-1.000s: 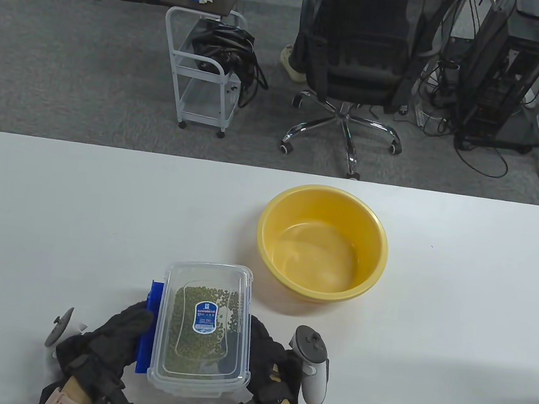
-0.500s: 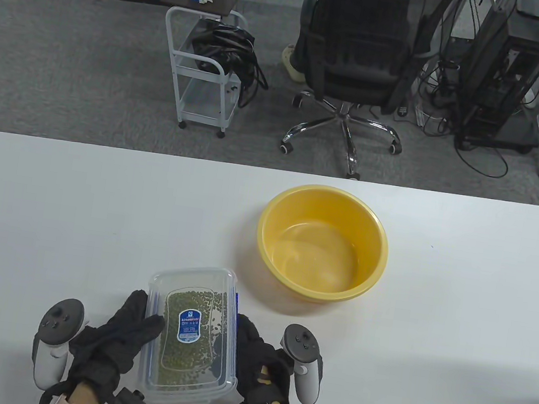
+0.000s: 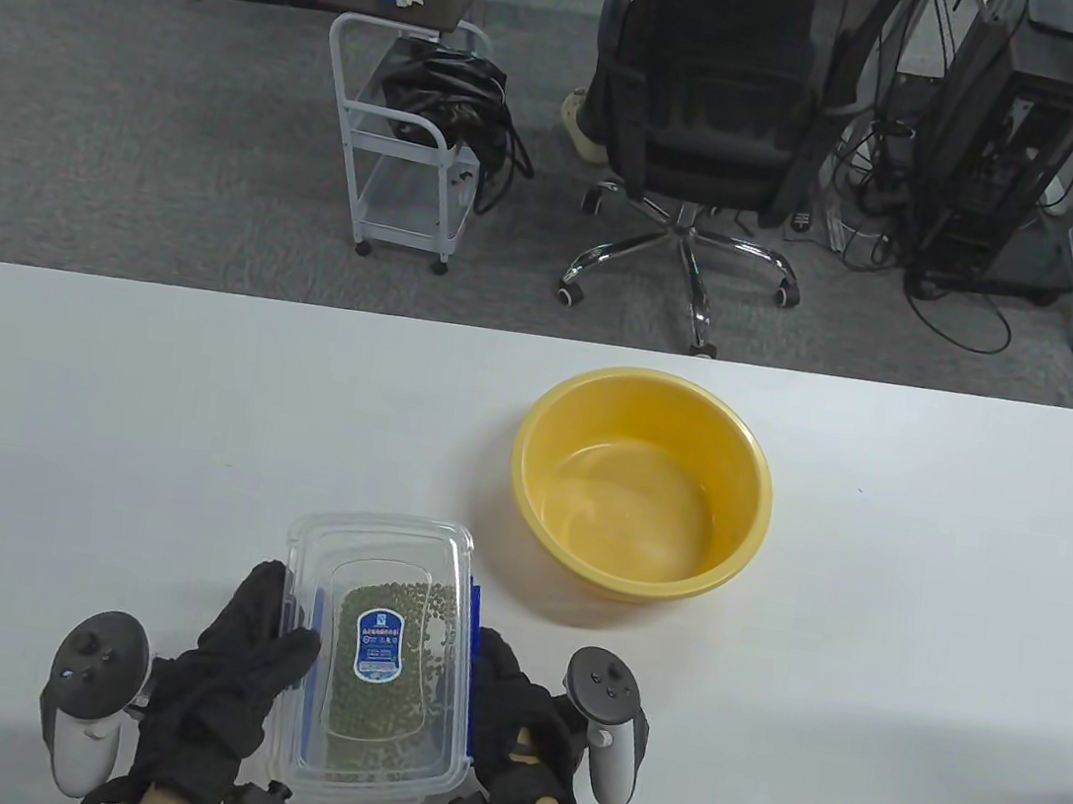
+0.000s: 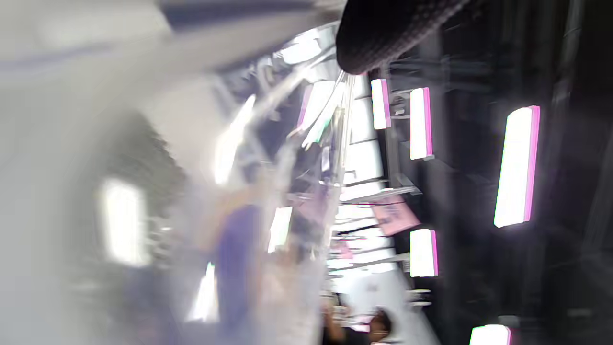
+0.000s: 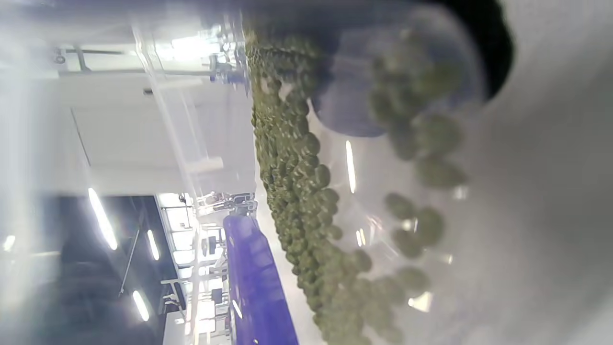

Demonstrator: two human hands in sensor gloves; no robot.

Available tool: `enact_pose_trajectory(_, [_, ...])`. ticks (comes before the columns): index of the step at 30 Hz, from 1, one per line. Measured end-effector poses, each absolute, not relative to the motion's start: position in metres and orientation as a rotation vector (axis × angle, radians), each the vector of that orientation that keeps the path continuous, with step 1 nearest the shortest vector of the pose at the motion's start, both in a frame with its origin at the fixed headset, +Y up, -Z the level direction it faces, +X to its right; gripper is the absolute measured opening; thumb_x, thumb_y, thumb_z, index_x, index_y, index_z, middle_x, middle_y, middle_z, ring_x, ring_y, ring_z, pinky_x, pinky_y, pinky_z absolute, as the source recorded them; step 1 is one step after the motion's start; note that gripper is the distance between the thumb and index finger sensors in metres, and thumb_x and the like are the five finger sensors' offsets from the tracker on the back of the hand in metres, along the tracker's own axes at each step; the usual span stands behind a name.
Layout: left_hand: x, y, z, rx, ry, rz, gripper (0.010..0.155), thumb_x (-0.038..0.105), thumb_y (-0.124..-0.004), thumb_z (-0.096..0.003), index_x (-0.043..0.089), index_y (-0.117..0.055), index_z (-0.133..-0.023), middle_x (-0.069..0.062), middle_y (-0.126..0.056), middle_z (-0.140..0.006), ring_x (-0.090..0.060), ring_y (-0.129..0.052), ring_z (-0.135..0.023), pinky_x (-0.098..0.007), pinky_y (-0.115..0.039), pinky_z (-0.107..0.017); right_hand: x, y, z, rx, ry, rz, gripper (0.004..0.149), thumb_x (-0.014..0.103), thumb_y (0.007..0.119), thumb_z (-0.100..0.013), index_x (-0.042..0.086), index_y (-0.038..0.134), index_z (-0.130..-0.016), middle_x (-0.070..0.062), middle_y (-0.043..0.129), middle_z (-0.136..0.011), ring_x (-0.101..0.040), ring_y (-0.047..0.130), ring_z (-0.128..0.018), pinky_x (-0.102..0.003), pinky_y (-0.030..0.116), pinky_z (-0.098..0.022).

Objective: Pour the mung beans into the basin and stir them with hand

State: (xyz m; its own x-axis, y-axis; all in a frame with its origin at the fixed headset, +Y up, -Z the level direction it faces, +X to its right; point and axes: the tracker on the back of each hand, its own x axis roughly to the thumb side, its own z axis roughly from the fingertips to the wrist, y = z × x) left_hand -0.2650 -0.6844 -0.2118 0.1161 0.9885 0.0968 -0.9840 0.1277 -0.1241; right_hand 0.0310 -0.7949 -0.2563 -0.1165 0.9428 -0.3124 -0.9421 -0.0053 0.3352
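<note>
Beans (image 3: pixel 375 699) lie in the lidded box (image 3: pixel 377 649) that my left hand (image 3: pixel 228 678) and right hand (image 3: pixel 517 718) grip by its sides.

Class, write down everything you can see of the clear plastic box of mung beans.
The clear plastic box is rectangular with rounded corners, its transparent lid on, a blue label on top and blue clips along its long sides. Green mung beans lie inside. It sits near the table's front edge, left of the yellow basin and apart from it. The left hand and right hand hold its long sides.
</note>
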Motion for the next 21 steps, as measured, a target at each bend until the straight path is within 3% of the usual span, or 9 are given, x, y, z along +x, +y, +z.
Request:
enact_pose_trajectory(2, [-0.276,-0.689,-0.215,-0.09,-0.234,1.763,0.067,0.025,-0.079,-0.0477,0.0,-0.053,-0.104,-0.02,-0.073,-0.083,-0.022,-0.089,-0.06,-0.034,-0.093,-0.031,0.032,-0.796,-0.256,-0.009,0.545,1.584,0.056,0.044,0.051,-0.045,0.02,0.03,-0.091,-0.015,0.066,-0.081,-0.028,0.087,-0.048,-0.031,0.088,-0.026])
enact_pose_trajectory(4, [-0.3,-0.698,-0.216,-0.127,-0.177,2.108,0.066,0.022,-0.079,-0.0486,0.001,-0.053,-0.104,-0.02,-0.071,-0.083,-0.024,-0.087,-0.06,-0.036,-0.09,-0.03,0.035,-0.798,-0.255,-0.026,0.553,1.512,0.056,0.043,0.051,-0.045,0.02,0.03,-0.091,-0.016,0.065,-0.081,-0.029,0.086,-0.048,-0.032,0.087,-0.026])
enact_pose_trajectory(6, [-0.334,-0.713,-0.22,-0.045,-0.14,2.17,0.065,0.025,-0.076,-0.0497,0.001,-0.051,-0.105,-0.019,-0.071,-0.084,-0.022,-0.087,-0.06,-0.033,-0.092,-0.03,0.039,-0.799,-0.255,-0.054,0.54,1.468,0.056,0.043,0.052,-0.045,0.02,0.03,-0.091,-0.017,0.064,-0.081,-0.03,0.085,-0.048,-0.033,0.087,-0.026])
enact_pose_trajectory(9, [-0.393,-0.741,-0.217,0.033,0.076,2.166,0.065,0.026,-0.073,-0.054,0.003,-0.043,-0.108,-0.017,-0.064,-0.089,-0.021,-0.083,-0.067,-0.033,-0.09,-0.037,0.042,-0.801,-0.257,-0.06,0.549,1.422,0.056,0.043,0.051,-0.045,0.02,0.029,-0.091,-0.017,0.064,-0.081,-0.03,0.085,-0.048,-0.033,0.087,-0.026])
enact_pose_trajectory(13, [-0.45,-0.775,-0.2,0.045,0.605,1.821,0.066,0.023,-0.071,-0.0553,0.0,-0.038,-0.108,-0.02,-0.06,-0.09,-0.024,-0.081,-0.068,-0.035,-0.089,-0.038,0.042,-0.8,-0.257,-0.064,0.563,1.41,0.056,0.043,0.051,-0.045,0.02,0.029,-0.091,-0.017,0.064,-0.081,-0.029,0.085,-0.048,-0.033,0.087,-0.026])
enact_pose_trajectory(15, [-0.454,-0.778,-0.198,0.084,0.802,1.521,0.07,0.018,-0.071,-0.0529,-0.003,-0.034,-0.108,-0.029,-0.052,-0.095,-0.033,-0.077,-0.069,-0.044,-0.084,-0.039,0.04,-0.8,-0.257,-0.058,0.573,1.425,0.056,0.044,0.051,-0.045,0.02,0.029,-0.091,-0.016,0.064,-0.081,-0.028,0.085,-0.049,-0.032,0.087,-0.027])
enact_pose_trajectory(18, [-0.446,-0.773,-0.205,-0.009,0.932,1.102,0.074,0.013,-0.068,-0.0527,0.001,-0.021,-0.109,-0.032,-0.03,-0.105,-0.046,-0.059,-0.082,-0.053,-0.072,-0.051,0.037,-0.8,-0.256,-0.048,0.587,1.438,0.056,0.044,0.051,-0.045,0.02,0.029,-0.091,-0.016,0.064,-0.081,-0.029,0.085,-0.048,-0.032,0.087,-0.027])
enact_pose_trajectory(21, [-0.434,-0.767,-0.215,-0.082,0.896,0.808,0.074,0.017,-0.064,-0.0553,0.002,-0.015,-0.109,-0.031,-0.021,-0.108,-0.051,-0.048,-0.091,-0.059,-0.063,-0.061,0.035,-0.8,-0.256,-0.036,0.599,1.453,0.056,0.044,0.051,-0.045,0.02,0.029,-0.091,-0.016,0.064,-0.081,-0.029,0.085,-0.049,-0.032,0.087,-0.027])
